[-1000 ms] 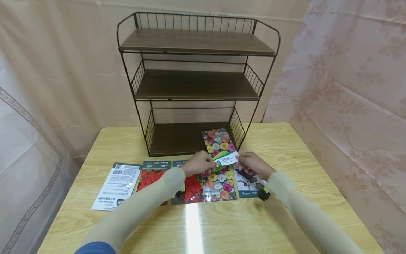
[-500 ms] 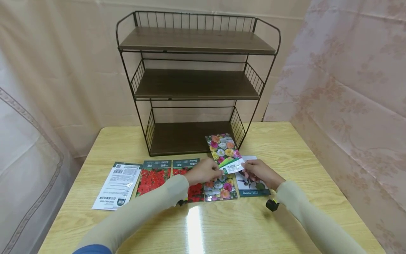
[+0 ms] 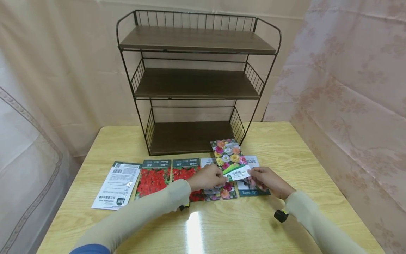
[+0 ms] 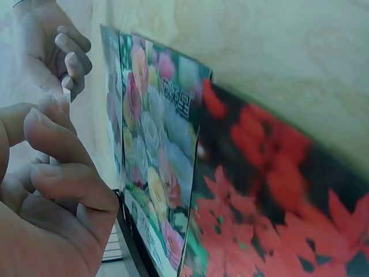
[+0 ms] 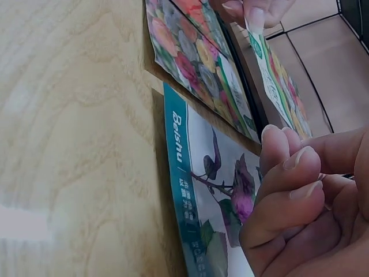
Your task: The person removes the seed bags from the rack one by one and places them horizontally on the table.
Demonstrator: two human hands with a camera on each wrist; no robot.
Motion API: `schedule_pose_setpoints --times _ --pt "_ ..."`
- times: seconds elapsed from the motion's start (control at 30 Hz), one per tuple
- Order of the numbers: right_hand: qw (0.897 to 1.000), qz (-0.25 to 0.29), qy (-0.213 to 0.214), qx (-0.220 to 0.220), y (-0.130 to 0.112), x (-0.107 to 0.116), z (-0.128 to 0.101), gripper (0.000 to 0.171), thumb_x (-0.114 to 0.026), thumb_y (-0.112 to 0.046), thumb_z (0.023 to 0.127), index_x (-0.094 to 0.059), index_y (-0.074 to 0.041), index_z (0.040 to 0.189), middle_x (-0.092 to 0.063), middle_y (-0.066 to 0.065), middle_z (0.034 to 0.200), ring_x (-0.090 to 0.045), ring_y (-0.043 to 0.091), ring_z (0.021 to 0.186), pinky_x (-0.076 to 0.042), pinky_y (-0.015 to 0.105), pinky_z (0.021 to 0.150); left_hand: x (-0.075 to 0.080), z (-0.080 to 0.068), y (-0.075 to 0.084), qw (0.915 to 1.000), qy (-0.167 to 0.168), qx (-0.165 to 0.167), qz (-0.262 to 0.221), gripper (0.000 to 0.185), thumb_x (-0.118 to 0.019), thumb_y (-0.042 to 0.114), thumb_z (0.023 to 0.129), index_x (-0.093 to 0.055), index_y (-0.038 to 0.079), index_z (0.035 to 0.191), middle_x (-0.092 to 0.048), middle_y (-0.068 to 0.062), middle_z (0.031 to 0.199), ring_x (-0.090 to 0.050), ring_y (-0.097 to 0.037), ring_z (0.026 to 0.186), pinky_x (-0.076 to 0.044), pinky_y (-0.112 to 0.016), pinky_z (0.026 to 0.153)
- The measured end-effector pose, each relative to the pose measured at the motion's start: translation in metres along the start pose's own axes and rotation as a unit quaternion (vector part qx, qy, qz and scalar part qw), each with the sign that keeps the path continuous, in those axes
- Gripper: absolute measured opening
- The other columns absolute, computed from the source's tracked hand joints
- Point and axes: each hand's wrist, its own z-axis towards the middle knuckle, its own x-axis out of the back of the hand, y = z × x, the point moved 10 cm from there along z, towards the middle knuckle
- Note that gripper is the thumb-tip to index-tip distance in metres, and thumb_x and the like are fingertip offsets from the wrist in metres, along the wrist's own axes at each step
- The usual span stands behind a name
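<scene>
A seed packet [image 3: 227, 151] with multicoloured blooms and a white-green label band is held up over the row by both hands. My left hand [image 3: 207, 177] pinches its near left corner; my right hand [image 3: 269, 180] pinches the near right corner. In the right wrist view the held packet [image 5: 277, 81] appears nearly edge-on. Beneath it lies another packet with the same blooms [image 3: 223, 193], partly covered. To the right is a packet with dark purple leaves [image 3: 253, 192], partly hidden by my right hand. Two red-flower packets [image 3: 153, 180] lie left of these, one partly behind my left hand.
A white packet, printed side up [image 3: 115, 185], lies at the row's left end. Behind the row stands a three-tier shelf rack [image 3: 196, 84] with dark boards and wire sides. Curtains hang at the back and sides of the wooden table [image 3: 158, 229].
The held packet and both hands have moved right and toward me, away from the bottom shelf. Its bloom side tilted into fuller view, then partly back. The packets on the table have stayed put.
</scene>
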Motion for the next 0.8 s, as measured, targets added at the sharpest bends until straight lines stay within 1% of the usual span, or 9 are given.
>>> schedule_pose_setpoints --times 0.17,0.3,0.4,0.47,0.5,0.67,0.73,0.8 --pt "1.0 0.005 0.0 0.005 0.004 0.001 -0.006 0.045 -0.052 -0.041 0.108 -0.059 0.002 0.098 -0.059 0.005 0.079 -0.042 0.013 0.059 -0.037 0.025 0.053 -0.005 0.0 0.002 1.0 0.002 -0.004 0.004 0.034 -0.066 0.025 0.102 -0.077 0.006 0.077 -0.072 -0.009 0.072 -0.041 -0.007 0.046 -0.035 -0.023 0.045" --pt "1.0 0.006 0.002 0.007 0.009 0.002 -0.009 0.045 -0.051 -0.041 0.109 -0.059 0.002 0.098 -0.06 0.004 0.079 -0.042 0.012 0.059 -0.037 0.024 0.053 -0.011 -0.002 0.005 0.9999 -0.007 -0.004 -0.01 0.033 -0.065 0.023 0.103 -0.077 0.007 0.076 -0.073 -0.005 0.073 -0.045 -0.007 0.048 -0.033 -0.022 0.044" --pt "1.0 0.005 0.002 0.004 0.014 0.003 -0.013 0.046 -0.051 -0.042 0.109 -0.059 0.003 0.1 -0.06 0.005 0.081 -0.043 0.012 0.06 -0.037 0.024 0.053 -0.016 -0.004 0.007 0.9996 -0.015 -0.006 -0.024 0.034 -0.065 0.022 0.103 -0.077 0.006 0.075 -0.074 -0.006 0.072 -0.05 -0.009 0.049 -0.034 -0.023 0.044" --pt "1.0 0.002 0.003 0.003 0.016 0.004 -0.015 0.047 -0.051 -0.041 0.109 -0.06 0.004 0.101 -0.061 0.005 0.081 -0.043 0.013 0.06 -0.037 0.024 0.052 -0.018 -0.004 0.009 0.9995 -0.015 -0.009 -0.026 0.034 -0.066 0.022 0.103 -0.076 0.005 0.075 -0.073 -0.006 0.071 -0.05 -0.009 0.048 -0.034 -0.022 0.044" --pt "1.0 0.001 0.004 0.004 0.016 0.004 -0.016 0.047 -0.05 -0.041 0.109 -0.06 0.004 0.101 -0.061 0.005 0.081 -0.044 0.013 0.06 -0.037 0.024 0.052 -0.019 -0.005 0.01 0.9994 -0.015 -0.011 -0.029 0.034 -0.066 0.022 0.103 -0.076 0.005 0.074 -0.073 -0.007 0.071 -0.053 -0.01 0.049 -0.034 -0.022 0.045" --pt "1.0 0.005 0.008 0.012 0.016 0.008 -0.023 0.045 -0.051 -0.039 0.109 -0.06 0.004 0.098 -0.06 0.004 0.079 -0.043 0.011 0.059 -0.037 0.023 0.051 -0.022 -0.006 0.016 0.9995 -0.009 -0.013 -0.026 0.034 -0.068 0.022 0.102 -0.075 0.005 0.073 -0.072 -0.009 0.069 -0.05 -0.009 0.048 -0.035 -0.022 0.045" --pt "1.0 0.011 0.009 0.009 0.017 0.009 -0.026 0.044 -0.052 -0.039 0.109 -0.06 0.003 0.098 -0.06 0.004 0.078 -0.044 0.01 0.058 -0.037 0.023 0.05 -0.024 -0.006 0.017 0.9997 -0.011 -0.014 -0.018 0.034 -0.068 0.024 0.102 -0.075 0.007 0.073 -0.072 -0.008 0.068 -0.047 -0.008 0.047 -0.036 -0.022 0.044" --pt "1.0 0.013 0.01 0.002 0.019 0.009 -0.03 0.044 -0.053 -0.04 0.108 -0.06 0.002 0.099 -0.061 0.004 0.079 -0.044 0.01 0.058 -0.038 0.023 0.05 -0.028 -0.006 0.018 0.9997 -0.015 -0.014 -0.013 0.034 -0.067 0.024 0.102 -0.075 0.008 0.074 -0.071 -0.007 0.067 -0.048 -0.008 0.047 -0.036 -0.022 0.044"
